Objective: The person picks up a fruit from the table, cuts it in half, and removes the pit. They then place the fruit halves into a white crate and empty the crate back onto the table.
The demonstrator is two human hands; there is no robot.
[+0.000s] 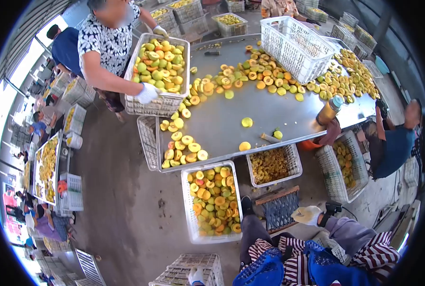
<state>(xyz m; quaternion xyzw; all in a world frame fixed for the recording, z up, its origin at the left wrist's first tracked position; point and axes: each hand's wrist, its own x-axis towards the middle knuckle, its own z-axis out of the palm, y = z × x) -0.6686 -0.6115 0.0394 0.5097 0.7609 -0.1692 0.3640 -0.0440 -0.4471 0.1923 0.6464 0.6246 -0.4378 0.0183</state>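
My left hand (196,275) wears a white glove and is on the rim of an upturned-looking white plastic crate (186,267) at the bottom edge; its fingers seem hooked over the slats. My right hand (307,215), also gloved, hangs in the air near a low woven-strap stool (279,208), fingers loosely stretched and nothing visible in them. A white crate of halved peaches (215,202) stands on the floor before me. Beside it is a smaller crate of brown pits and scraps (274,165). More peach halves (186,148) lie along the metal table (212,126).
Across the table's left end, a gloved person (110,52) holds a full crate of peaches (160,69). A white crate (295,47) stands on the table among fruit, near a bottle (330,110). Another person (398,143) sits at right by a crate (343,167).
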